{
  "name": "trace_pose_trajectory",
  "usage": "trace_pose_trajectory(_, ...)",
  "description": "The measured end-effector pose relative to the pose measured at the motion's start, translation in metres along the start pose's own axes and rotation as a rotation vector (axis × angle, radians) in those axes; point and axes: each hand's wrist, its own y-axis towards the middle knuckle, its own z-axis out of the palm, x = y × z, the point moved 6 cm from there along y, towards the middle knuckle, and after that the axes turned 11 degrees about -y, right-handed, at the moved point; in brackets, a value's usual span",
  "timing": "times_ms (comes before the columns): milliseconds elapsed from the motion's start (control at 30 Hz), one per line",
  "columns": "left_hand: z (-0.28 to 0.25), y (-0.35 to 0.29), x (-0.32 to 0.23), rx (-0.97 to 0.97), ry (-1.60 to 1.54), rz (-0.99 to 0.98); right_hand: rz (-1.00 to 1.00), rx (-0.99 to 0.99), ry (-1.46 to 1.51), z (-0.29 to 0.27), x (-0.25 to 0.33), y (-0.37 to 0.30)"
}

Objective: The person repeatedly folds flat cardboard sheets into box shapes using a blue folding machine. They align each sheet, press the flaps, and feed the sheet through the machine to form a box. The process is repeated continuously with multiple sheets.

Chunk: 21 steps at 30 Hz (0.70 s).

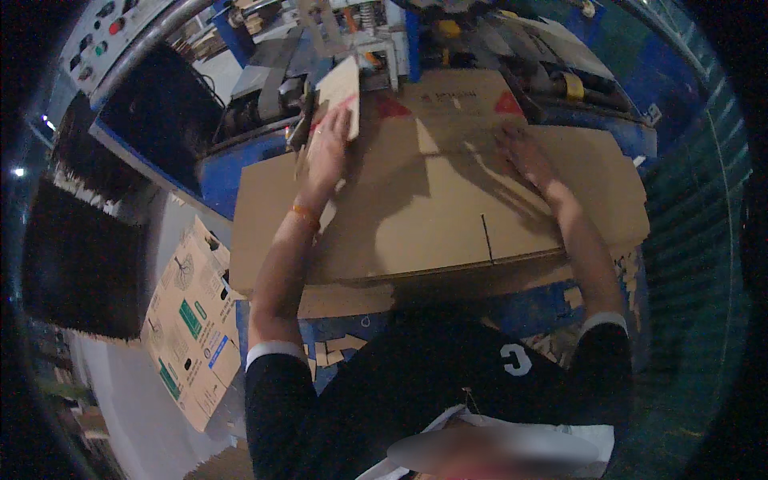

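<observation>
A stack of large flat brown cardboard sheets (pixel 432 216) lies on a blue machine table in front of me. My left hand (pixel 328 148) grips a smaller cardboard piece (pixel 340 92), tilted up at the stack's far left edge. An orange band circles that wrist. My right hand (pixel 524 156) rests flat, fingers spread, on the top sheet at the right. A slit cut shows in the near edge of the top sheet.
A blue machine (pixel 384 48) with rollers and metal parts stands behind the sheets. A control panel (pixel 104 32) with buttons is at the upper left. Printed cardboard boxes (pixel 192 328) lean at the lower left. Cardboard scraps (pixel 336 352) lie below the table edge.
</observation>
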Motion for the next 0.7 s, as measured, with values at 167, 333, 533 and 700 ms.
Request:
trace_pose_trajectory(167,-0.015,0.024,0.015,-0.16,-0.069,-0.246,0.124,0.161,0.322,0.009,0.0,0.033)
trace_pose_trajectory(333,-0.092,-0.097,-0.004,-0.288,-0.154,-0.582,0.247,-0.316,-0.516,-0.041,0.002,-0.054)
trace_pose_trajectory(533,-0.14,-0.269,0.018,-0.897,-0.01,-0.92,1.139,-0.811,-0.25,-0.082,-0.082,-0.237)
trace_pose_trajectory(700,-0.126,-0.256,0.007,-0.412,0.326,-1.208,1.215,-0.276,-0.367,-0.051,-0.117,-0.244)
